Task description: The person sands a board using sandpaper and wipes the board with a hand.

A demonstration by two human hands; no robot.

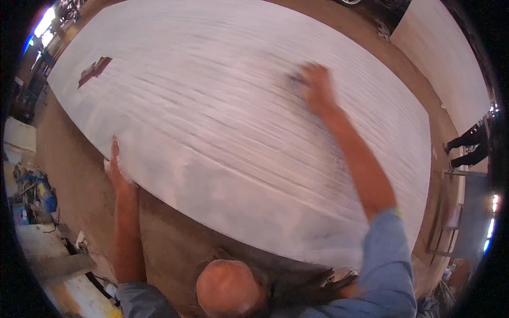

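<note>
The white panel (212, 122) lies before the person (228, 289), left hand (117, 169) clamping its near edge, perhaps for steadiness, right hand (319, 90) well apart, at a blurred dark item (295, 79) upon it (its grip I cannot tell).

A broad white panel (222, 106) lies flat, its surface streaked with long grey lines and cloudy patches toward the near edge. Close to its left corner rests a dark red, folded-looking piece (95, 72), paler in the middle. Toward the far edge, right of centre, a small dark item (295, 78) sits on it, too blurred to identify.
</note>
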